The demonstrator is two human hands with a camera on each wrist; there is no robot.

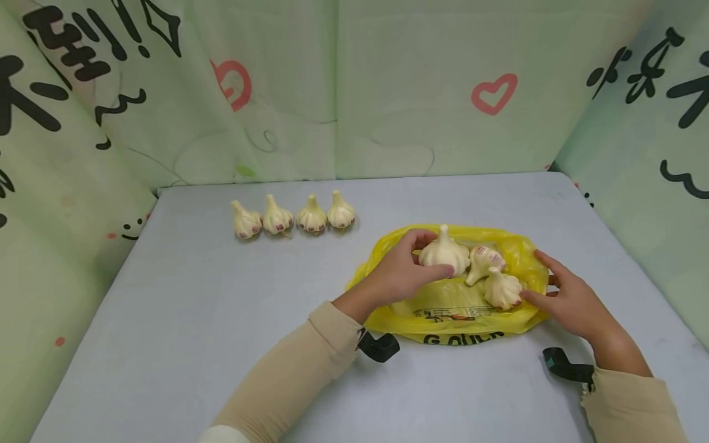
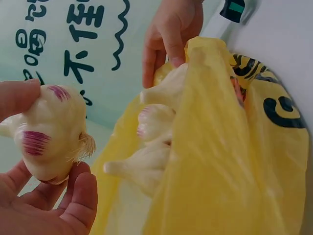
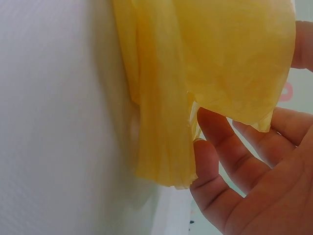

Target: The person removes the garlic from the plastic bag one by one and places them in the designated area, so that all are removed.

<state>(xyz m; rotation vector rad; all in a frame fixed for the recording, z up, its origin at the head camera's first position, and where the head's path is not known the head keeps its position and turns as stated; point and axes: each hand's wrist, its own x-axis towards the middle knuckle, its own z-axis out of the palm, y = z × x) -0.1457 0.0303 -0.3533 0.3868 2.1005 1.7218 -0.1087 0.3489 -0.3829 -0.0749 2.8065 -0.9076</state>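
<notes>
My left hand (image 1: 400,267) holds a large white garlic bulb (image 1: 445,253) over the mouth of a yellow plastic bag (image 1: 404,320), thumb on one side and fingers on the other. Purple streaks and a tuft of roots show on this bulb in the left wrist view. More garlic bulbs (image 1: 503,289) lie inside the bag; the left wrist view shows three there. At the bag's right side, my right hand (image 1: 578,307) grips the rim, with the thumb reaching in by the nearest bulb. In the right wrist view its fingers (image 3: 234,152) lie along the bag's loose edge.
Several garlic bulbs (image 1: 311,215) stand in a row, stems up, at the back left of the white table (image 1: 221,320). A pale green printed curtain (image 1: 388,92) encloses the back and both sides. Black wrist cameras (image 1: 382,347) hang beneath both forearms.
</notes>
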